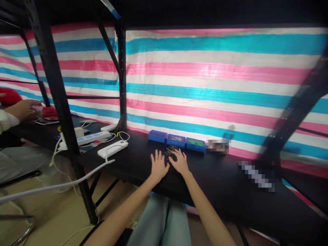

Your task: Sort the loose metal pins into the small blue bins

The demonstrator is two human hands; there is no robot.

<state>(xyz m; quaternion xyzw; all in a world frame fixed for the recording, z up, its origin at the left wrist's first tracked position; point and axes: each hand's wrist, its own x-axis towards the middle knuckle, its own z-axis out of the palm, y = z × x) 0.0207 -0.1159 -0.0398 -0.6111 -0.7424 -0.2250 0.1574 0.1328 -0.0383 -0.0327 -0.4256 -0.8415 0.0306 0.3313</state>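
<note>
A small loose pile of thin, metallic-looking sticks (169, 149), perhaps nails or screws, lies on the black table (138, 160). My left hand (159, 167) rests palm down just left of and nearer than the pile, its fingers spread and holding nothing. Beside it, my right hand (180, 163) has bent, parted fingers over the right edge of the pile; nothing shows gripped in them. Behind the pile, three blue trays stand in a row: a left tray (157, 139), a middle tray (175, 143) with pale contents, and a right tray (196, 148) with green contents.
Left of my hands lie a white power bank-like box (112, 149) with a thick cable, and a power strip (93, 138). A black shelf post (63, 85) stands there. Beyond it is another person's hand (24, 110). A striped sheet (217, 85) hangs behind the table.
</note>
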